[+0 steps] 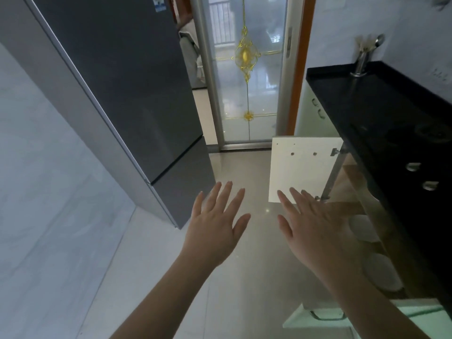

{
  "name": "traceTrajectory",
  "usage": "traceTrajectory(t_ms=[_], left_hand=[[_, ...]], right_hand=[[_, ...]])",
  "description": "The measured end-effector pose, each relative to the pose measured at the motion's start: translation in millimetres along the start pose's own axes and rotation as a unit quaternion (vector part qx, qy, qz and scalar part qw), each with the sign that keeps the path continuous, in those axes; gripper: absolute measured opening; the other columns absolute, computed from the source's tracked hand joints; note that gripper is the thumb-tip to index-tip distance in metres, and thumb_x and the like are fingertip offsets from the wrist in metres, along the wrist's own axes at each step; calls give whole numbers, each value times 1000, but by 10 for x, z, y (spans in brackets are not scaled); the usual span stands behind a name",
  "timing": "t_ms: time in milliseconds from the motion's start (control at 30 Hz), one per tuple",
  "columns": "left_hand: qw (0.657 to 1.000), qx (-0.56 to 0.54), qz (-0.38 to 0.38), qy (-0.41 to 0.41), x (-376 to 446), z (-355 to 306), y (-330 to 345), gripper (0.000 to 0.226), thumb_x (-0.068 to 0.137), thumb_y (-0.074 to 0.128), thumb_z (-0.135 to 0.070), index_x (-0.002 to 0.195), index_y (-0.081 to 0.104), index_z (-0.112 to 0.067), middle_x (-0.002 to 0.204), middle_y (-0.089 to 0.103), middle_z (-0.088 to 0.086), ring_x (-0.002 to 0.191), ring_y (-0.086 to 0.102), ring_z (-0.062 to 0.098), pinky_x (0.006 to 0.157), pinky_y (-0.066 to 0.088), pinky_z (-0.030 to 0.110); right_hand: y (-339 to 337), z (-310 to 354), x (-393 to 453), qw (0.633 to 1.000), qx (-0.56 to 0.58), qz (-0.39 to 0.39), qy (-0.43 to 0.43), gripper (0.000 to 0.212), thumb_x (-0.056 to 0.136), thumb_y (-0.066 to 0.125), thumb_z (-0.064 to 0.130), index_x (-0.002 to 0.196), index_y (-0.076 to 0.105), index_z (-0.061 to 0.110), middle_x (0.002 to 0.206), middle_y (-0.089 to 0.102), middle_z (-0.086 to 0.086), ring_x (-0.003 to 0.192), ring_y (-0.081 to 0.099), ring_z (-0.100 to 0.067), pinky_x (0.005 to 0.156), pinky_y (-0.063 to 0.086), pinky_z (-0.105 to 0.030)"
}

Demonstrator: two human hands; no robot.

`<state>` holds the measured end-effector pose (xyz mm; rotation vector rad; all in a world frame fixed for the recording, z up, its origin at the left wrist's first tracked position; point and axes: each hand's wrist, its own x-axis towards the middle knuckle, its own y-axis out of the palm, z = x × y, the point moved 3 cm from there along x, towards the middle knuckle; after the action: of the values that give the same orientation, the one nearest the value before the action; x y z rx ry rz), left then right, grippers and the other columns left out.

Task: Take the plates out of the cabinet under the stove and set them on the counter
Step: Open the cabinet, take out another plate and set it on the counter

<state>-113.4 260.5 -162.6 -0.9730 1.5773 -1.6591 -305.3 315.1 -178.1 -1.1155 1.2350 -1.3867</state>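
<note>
At the far left stood the grey fridge (127,94), and beyond it the glass door with gold tracery (247,69), neither of which concerned me. My left hand (217,223) hung over the floor tiles with fingers spread wide and straight, holding nothing. Just beside it my right hand (315,223) was equally flat and splayed, also empty, its fingertips lying in front of the lower corner of the open cabinet door (303,165). Past that door, inside the cabinet under the stove, I could make out the plates (381,272): pale round ones standing or leaning on the lower shelf, a second one (364,228) further in, both blurred behind the edge. Above them ran the black counter (367,99) with the stove knobs (413,166) on its front and a utensil holder (362,62) at the back.

I judged the plates to be ceramic: stiff, fairly heavy, smooth and liable to chip. I would have taken each by opposite rims, thumb on top, fingers beneath, rather than pinching one edge.
</note>
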Motion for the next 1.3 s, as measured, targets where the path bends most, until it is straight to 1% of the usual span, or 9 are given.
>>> traceTrajectory(t_ms=[100,267,467,633,700,800,933,1133,1300], left_hand=[[1000,-7,6,-11,151,201,46,65,94,-7,-65,154,-5,-39,166,-1,-5,151,-12,18,123,-1,49],[1000,-24,11,-7,504,691,99,68,91,-8,-65,155,-4,-39,166,-4,-6,151,-13,18,122,2,51],[1000,-4,-20,9,1085,1620,132,68,93,-9,-63,155,-3,-36,166,-4,-3,151,-14,20,121,-5,53],[995,-56,-25,84,1538,2069,262,67,93,-8,-65,155,-3,-39,166,-7,-6,149,-18,17,121,-9,43],[992,-65,-9,108,1790,2192,328,69,92,-9,-66,155,-2,-39,165,-8,-7,149,-19,18,121,-7,43],[986,-64,-7,153,2182,2137,368,69,93,-7,-64,156,0,-37,165,-7,-5,150,-17,19,123,-3,45],[974,-67,-23,214,2660,1821,387,66,96,-1,-62,156,8,-36,166,-2,-5,151,-11,19,121,-5,43],[952,-50,-18,303,3430,1211,563,67,95,-2,-62,156,9,-36,166,7,-3,152,-1,20,120,0,43],[929,-40,-3,367,4012,643,656,65,98,0,-61,155,16,-36,165,14,-4,152,9,21,117,3,41]], right_hand=[[-22,151,224,1000,17,-8,-4,74,92,0,57,152,29,27,157,34,-4,145,31,-27,117,27,-47],[158,513,696,1000,12,11,-4,58,100,17,53,155,16,32,163,19,1,150,16,-21,120,22,-42],[277,1013,1329,999,-17,-6,47,57,101,26,49,152,29,25,158,33,-6,145,30,-27,116,29,-46],[208,1367,1774,995,15,-47,82,68,99,13,50,136,57,14,136,58,-16,125,56,-37,100,48,-55],[189,1366,1902,992,4,-50,114,61,97,24,48,135,59,15,135,60,-15,124,57,-36,99,47,-54],[209,1199,2041,986,-5,-50,161,53,98,42,45,144,46,20,148,48,-10,136,45,-33,108,37,-52],[249,855,2158,974,-14,-16,225,60,99,21,54,154,13,32,163,20,0,150,17,-24,119,18,-45],[224,316,2354,956,-14,-30,293,79,87,-14,60,152,20,31,161,23,0,148,21,-23,118,25,-47],[278,-266,2569,926,22,-43,374,72,90,-7,59,154,13,33,163,20,2,149,20,-22,119,24,-46]])
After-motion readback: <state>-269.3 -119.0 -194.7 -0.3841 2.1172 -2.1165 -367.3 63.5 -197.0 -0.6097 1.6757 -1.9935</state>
